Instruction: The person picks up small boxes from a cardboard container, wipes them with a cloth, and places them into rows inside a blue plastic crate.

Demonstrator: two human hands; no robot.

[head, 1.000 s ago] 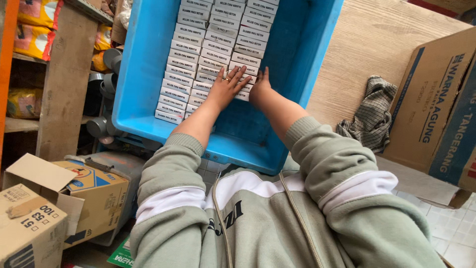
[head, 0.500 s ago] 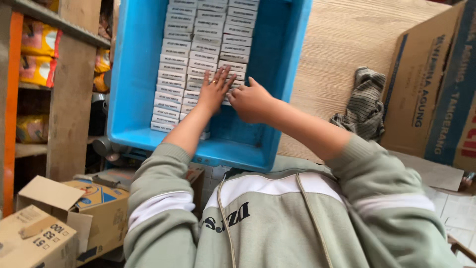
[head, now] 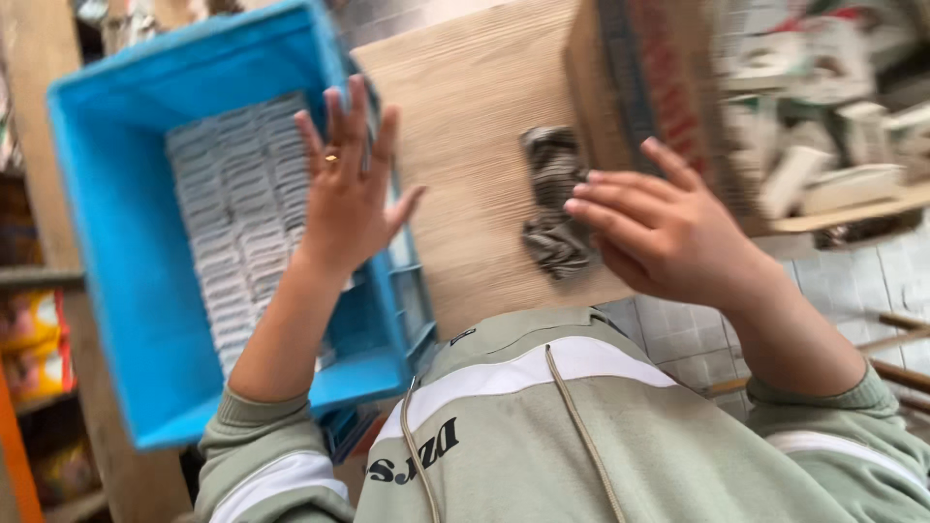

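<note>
A blue plastic crate (head: 116,252) sits at the left, holding rows of small white boxes (head: 237,213). My left hand (head: 351,184) is raised over the crate's right rim, fingers spread, a ring on one finger, holding nothing. My right hand (head: 659,228) hovers to the right, above a wooden board (head: 465,126), fingers loosely extended toward a crumpled grey striped cloth (head: 554,199). It holds nothing. The view is blurred by motion.
A large brown cardboard box (head: 659,68) stands at the upper right with several small white packages (head: 823,145) on a shelf beside it. Wooden shelving with yellow snack bags (head: 34,339) lines the left. Pale tiled floor (head: 678,339) shows below the board.
Both hands have lifted off the white boxes in the crate. My right hand swung right toward the cloth, and the view turned to the right.
</note>
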